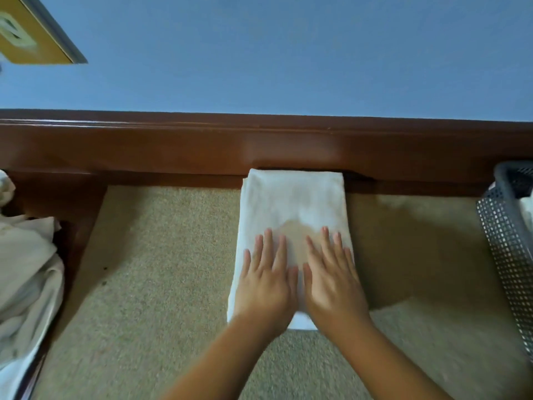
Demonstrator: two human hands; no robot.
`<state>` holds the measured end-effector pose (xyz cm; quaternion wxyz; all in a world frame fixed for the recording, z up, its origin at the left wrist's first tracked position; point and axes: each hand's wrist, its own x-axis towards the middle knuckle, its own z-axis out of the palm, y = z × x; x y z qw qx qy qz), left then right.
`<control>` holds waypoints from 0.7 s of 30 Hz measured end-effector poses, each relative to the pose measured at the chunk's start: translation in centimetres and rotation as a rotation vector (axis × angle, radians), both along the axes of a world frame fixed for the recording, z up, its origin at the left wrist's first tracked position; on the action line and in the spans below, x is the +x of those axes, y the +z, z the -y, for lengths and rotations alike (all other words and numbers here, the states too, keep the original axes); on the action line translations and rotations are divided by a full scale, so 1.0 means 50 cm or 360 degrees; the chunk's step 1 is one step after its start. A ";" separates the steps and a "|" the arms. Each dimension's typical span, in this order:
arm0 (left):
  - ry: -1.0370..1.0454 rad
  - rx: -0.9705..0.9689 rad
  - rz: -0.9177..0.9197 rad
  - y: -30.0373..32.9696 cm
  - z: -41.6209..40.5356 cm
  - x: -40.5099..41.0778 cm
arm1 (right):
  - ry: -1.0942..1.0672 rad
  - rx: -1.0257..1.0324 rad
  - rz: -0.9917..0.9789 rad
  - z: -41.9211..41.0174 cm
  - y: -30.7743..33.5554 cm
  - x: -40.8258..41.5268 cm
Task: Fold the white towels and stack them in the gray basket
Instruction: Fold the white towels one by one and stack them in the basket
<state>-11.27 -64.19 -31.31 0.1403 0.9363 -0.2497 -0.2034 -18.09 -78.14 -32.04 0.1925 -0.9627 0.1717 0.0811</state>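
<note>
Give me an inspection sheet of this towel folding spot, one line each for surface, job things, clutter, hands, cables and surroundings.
Surface: beige carpet, lying beside a brown wooden ledge.
Job's things: folded white towel flat on the carpet; gray basket at the right edge, something white inside; unfolded towels heaped at left.
Clutter: nothing seen.
Hands: left hand and right hand pressed flat on the folded towel, fingers straight.
Cables: nothing seen.
Surroundings: blue wall; framed board at upper left.
</note>
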 end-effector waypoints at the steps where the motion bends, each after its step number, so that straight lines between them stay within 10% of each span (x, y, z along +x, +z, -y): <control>1: 0.0016 -0.0026 -0.0011 -0.020 -0.018 -0.024 | 0.0035 -0.0021 0.0008 -0.001 -0.024 -0.030; 21: -0.0341 0.0301 0.0030 -0.032 -0.118 -0.115 | 0.0519 -0.0342 -0.0125 -0.009 -0.055 -0.168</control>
